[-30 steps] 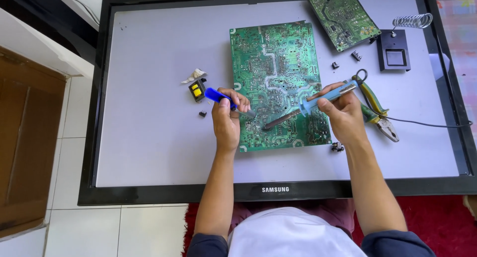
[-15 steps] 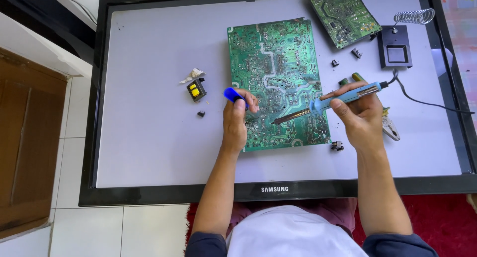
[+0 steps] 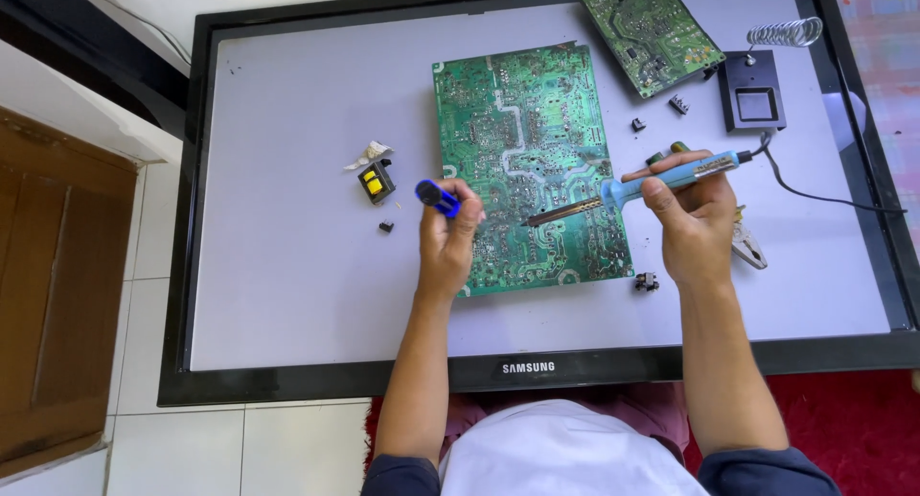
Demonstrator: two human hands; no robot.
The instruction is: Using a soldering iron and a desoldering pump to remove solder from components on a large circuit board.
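Observation:
A large green circuit board (image 3: pixel 522 132) lies copper side up on the pale back of a flat screen (image 3: pixel 287 295). My right hand (image 3: pixel 692 218) grips a light-blue soldering iron (image 3: pixel 671 175), its dark tip resting over the board's lower middle. My left hand (image 3: pixel 448 237) holds a small blue-handled tool (image 3: pixel 436 197) at the board's left edge, fingers touching the board.
A second green board (image 3: pixel 650 28) lies at the top right beside a black soldering stand (image 3: pixel 754 101) with a coil. A yellow-and-black component (image 3: pixel 375 181), small black parts (image 3: pixel 386 227) and pliers (image 3: pixel 747 244) sit nearby. A wooden cabinet (image 3: pixel 48 295) stands left.
My right hand has lifted the iron's handle up and to the right, the tip staying over the board. My left hand with the blue tool shifted slightly right along the board's edge.

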